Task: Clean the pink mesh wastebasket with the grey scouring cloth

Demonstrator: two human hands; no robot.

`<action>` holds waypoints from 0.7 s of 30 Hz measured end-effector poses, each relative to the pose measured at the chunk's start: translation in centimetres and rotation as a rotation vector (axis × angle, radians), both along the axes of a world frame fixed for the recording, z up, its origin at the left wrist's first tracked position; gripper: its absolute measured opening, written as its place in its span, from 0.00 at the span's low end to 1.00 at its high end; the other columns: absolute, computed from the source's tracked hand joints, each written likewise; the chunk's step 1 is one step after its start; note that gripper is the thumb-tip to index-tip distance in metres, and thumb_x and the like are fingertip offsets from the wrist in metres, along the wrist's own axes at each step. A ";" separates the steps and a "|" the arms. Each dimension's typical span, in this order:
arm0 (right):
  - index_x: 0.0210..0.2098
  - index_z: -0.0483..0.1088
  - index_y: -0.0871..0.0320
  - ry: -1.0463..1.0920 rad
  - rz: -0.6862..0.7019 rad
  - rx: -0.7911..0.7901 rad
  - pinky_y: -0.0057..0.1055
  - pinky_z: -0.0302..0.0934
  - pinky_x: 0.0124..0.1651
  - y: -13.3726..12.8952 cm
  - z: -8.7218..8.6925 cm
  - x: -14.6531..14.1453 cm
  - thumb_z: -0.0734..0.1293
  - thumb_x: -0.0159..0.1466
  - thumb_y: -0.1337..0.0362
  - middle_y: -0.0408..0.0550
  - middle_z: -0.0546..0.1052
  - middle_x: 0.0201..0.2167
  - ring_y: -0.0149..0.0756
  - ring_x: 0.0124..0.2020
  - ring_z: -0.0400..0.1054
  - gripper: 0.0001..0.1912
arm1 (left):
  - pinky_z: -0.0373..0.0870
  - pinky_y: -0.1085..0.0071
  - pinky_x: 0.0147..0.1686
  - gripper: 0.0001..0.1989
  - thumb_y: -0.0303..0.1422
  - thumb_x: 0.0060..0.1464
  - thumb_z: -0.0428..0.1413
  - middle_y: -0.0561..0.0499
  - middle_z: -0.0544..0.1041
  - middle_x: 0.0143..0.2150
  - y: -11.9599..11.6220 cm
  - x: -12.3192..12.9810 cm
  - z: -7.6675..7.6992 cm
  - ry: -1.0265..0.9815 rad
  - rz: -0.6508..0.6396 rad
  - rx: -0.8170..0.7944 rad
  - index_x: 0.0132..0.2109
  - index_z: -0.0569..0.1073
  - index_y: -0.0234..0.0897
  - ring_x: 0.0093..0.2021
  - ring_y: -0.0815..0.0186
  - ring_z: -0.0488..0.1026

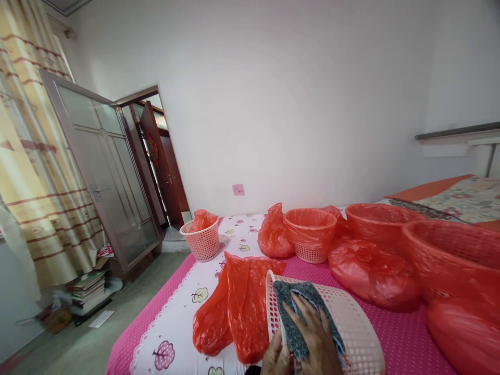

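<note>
A pink perforated plastic basket (359, 328) lies on its side on the bed, its rim toward the left. My right hand (316, 333) presses a dark grey-green cloth (289, 317) against the basket's side, fingers spread over the cloth. At the basket's rim, low in the picture, my left hand (276, 357) grips the edge with bent fingers. Red plastic bags (248, 307) lie on the sheet just left of the basket.
Behind stand a small pink basket (205, 242) with a red bag inside and a basket lined with red plastic (312, 229). More lined baskets (457, 250) and a full red bag (375, 271) are at the right. An open door (105, 156) is at the left.
</note>
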State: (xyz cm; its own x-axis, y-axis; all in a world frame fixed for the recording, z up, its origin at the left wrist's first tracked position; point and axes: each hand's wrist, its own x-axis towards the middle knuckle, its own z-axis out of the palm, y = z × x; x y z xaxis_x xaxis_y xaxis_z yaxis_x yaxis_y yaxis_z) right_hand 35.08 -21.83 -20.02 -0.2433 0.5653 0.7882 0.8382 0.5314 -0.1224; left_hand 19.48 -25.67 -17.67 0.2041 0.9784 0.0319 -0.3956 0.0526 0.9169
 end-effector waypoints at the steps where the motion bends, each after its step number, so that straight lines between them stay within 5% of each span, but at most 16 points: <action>1: 0.78 0.55 0.44 -0.025 0.008 0.005 0.63 0.60 0.67 -0.1 -0.2 0.2 0.63 0.69 0.51 0.55 0.66 0.75 0.62 0.71 0.66 0.39 | 0.54 0.47 0.81 0.34 0.57 0.44 0.69 0.42 0.85 0.63 0.1 0.0 -0.3 -0.002 -0.007 -0.001 0.55 0.85 0.42 0.70 0.45 0.76; 6: 0.78 0.54 0.45 -0.114 -0.027 0.091 0.59 0.65 0.64 -0.4 -2.2 0.6 0.63 0.70 0.44 0.57 0.67 0.75 0.61 0.68 0.70 0.41 | 0.56 0.45 0.81 0.33 0.56 0.44 0.69 0.43 0.86 0.61 0.5 -0.1 -1.3 -0.049 -0.041 -0.036 0.55 0.84 0.44 0.71 0.45 0.75; 14: 0.74 0.62 0.38 -0.015 -0.141 0.170 0.56 0.60 0.68 -1.9 -6.0 -0.9 0.52 0.78 0.48 0.51 0.80 0.64 0.52 0.61 0.76 0.28 | 0.57 0.46 0.80 0.30 0.51 0.48 0.69 0.44 0.87 0.60 0.4 -0.5 -1.6 -0.082 -0.110 -0.040 0.57 0.83 0.47 0.70 0.48 0.77; 21: 0.71 0.67 0.41 0.016 -0.122 0.191 0.54 0.57 0.74 -3.9 -6.0 -1.3 0.57 0.78 0.56 0.51 0.79 0.65 0.48 0.65 0.74 0.24 | 0.49 0.44 0.83 0.28 0.50 0.43 0.71 0.47 0.86 0.63 1.8 -1.9 -6.1 -0.111 -0.045 -0.156 0.53 0.85 0.51 0.75 0.45 0.70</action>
State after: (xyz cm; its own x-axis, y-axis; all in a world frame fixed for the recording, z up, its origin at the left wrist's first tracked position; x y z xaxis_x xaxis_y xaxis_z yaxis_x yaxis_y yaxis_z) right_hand 33.82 -25.77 -25.99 -0.1687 0.4300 0.8869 0.8963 0.4413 -0.0435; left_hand 17.57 -23.85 -23.75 0.2513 0.9633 -0.0944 -0.4883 0.2104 0.8470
